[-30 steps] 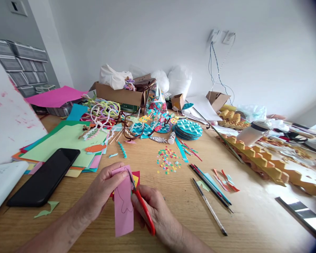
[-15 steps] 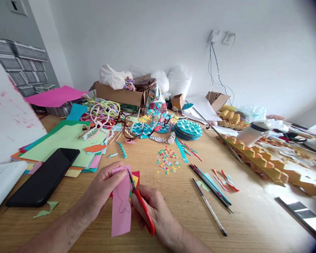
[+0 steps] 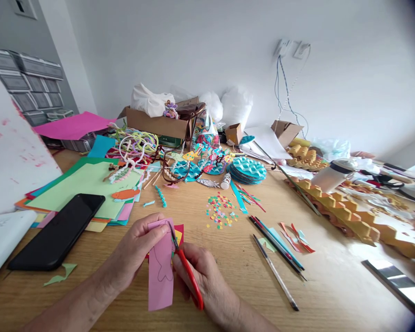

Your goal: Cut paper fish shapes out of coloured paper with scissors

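My left hand (image 3: pixel 147 237) pinches the top of a pink paper strip (image 3: pixel 159 295), thumb in front. A fish outline is drawn on the strip in dark line. In my right hand (image 3: pixel 202 267) are red-handled scissors (image 3: pixel 190 276), their blades at the strip's upper right edge, on the drawn line. The blades look nearly closed, and part of them is behind or against the paper. Behind the strip lie red and yellow paper pieces (image 3: pixel 179 234), partly hidden by the strip and scissors.
A black phone (image 3: pixel 60 230) and stacked coloured paper (image 3: pixel 79 189) lie left. Confetti dots (image 3: pixel 221 210) are ahead, with an orange paper fish (image 3: pixel 125 194) further left. Pencils (image 3: pixel 276 242), a pen (image 3: pixel 275 272) and an egg carton (image 3: pixel 346 214) lie right. Blue wavy discs (image 3: pixel 247 170) are stacked behind.
The pink strip has shifted very slightly to the right and turned a little. Both hands keep their hold, and the scissors stay at the upper right edge.
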Demonstrator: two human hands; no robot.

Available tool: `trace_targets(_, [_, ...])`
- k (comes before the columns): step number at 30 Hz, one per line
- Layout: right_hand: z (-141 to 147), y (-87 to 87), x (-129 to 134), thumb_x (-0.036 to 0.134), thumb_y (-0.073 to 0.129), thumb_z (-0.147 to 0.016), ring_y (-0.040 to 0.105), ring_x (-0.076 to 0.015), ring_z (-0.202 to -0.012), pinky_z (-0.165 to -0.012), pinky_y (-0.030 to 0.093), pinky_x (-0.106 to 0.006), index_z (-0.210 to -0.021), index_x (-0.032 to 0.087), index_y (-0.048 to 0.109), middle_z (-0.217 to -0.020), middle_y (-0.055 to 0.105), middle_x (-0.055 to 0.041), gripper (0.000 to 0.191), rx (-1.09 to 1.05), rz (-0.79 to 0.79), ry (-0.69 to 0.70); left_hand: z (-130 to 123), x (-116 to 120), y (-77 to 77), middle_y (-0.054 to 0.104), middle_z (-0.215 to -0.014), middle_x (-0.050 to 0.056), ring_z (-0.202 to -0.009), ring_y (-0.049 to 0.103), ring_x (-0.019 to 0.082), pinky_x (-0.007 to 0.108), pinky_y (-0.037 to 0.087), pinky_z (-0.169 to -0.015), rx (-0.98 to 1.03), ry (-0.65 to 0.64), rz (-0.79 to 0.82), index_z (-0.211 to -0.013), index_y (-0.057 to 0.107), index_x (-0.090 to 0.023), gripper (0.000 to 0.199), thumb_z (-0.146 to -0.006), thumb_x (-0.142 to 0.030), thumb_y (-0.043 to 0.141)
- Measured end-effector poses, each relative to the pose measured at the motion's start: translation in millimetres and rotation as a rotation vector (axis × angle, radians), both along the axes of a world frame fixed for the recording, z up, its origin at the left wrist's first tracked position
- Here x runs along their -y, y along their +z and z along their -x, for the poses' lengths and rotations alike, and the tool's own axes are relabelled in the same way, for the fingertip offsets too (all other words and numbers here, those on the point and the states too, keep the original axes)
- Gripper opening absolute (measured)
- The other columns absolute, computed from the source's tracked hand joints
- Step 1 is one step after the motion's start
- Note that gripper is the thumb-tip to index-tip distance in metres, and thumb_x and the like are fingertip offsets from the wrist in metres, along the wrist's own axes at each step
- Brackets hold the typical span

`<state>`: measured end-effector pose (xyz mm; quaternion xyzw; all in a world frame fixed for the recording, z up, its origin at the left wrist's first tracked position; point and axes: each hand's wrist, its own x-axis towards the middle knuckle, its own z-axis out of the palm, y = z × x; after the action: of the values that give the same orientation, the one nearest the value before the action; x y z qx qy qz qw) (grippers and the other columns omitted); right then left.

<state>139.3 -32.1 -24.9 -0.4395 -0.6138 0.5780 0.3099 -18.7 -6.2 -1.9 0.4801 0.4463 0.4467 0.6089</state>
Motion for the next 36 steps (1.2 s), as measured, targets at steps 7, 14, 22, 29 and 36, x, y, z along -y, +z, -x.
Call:
trace_targets(7, [-0.4, 0.6, -0.2, 0.057, 0.045, -0.086, 0.038, -0.0058, -0.038, -0.035, 0.028, -0.015, -0.064, 0.017, 0.044, -0.047, 0.043, 0.0047, 0.046, 0.004, 0.013, -0.008, 0.6, 0.4, 2.6, 0.042, -0.057, -0.006, -0.054, 0.034, 0.010, 0.017, 0.030, -0.048, 0.015, -0.002, 0.003, -0.064, 0.055, -0.019, 0.021, -0.078, -0.032, 0.060])
trace_targets(14, [-0.4, 0.2, -1.0, 0.052, 0.044, -0.089, 0.038, -0.0056, -0.038, -0.035, 0.028, -0.015, -0.063, 0.017, 0.044, -0.047, 0.043, 0.0048, 0.043, 0.002, -0.001, 0.006, 0.8, -2.0, 1.8, 0.040, -0.057, -0.007, -0.054, 0.031, 0.009, 0.017, 0.029, -0.048, 0.024, -0.025, -0.002, -0.062, 0.050, -0.018, 0.024, -0.078, -0.033, 0.060])
trace_targets(22, [-0.4, 3.8, -0.2, 0.059, 0.045, -0.086, 0.039, -0.0065, -0.040, -0.037, 0.029, -0.016, -0.063, 0.018, 0.043, -0.048, 0.043, 0.0044, 0.047, 0.004, 0.008, -0.004, -0.8, -0.3, 4.0, 0.044, -0.058, -0.006, -0.055, 0.036, 0.010, 0.019, 0.033, -0.050, 0.025, -0.087, 0.034, -0.063, 0.051, -0.019, 0.023, -0.077, -0.034, 0.060])
trace_targets(29, [-0.9, 3.4, 0.0, 0.061, 0.042, -0.086, 0.037, -0.0061, -0.039, -0.036, 0.029, -0.015, -0.063, 0.017, 0.043, -0.048, 0.043, 0.0044, 0.050, 0.019, 0.005, -0.004, 0.9, -2.9, 1.9, 0.041, -0.058, -0.006, -0.056, 0.032, 0.010, 0.019, 0.029, -0.051, 0.003, -0.097, 0.015, -0.062, 0.047, -0.018, 0.026, -0.078, -0.036, 0.059])
trace_targets(36, [-2.4, 1.4, -0.7, 0.057, 0.046, -0.086, 0.038, -0.0060, -0.039, -0.035, 0.029, -0.015, -0.064, 0.017, 0.045, -0.047, 0.044, 0.0043, 0.046, -0.008, 0.006, 0.023, 4.0, -3.4, 5.8, 0.033, -0.056, -0.008, -0.054, 0.024, 0.010, 0.020, 0.024, -0.049, -0.024, -0.151, -0.005, -0.059, 0.041, -0.019, 0.029, -0.079, -0.036, 0.055])
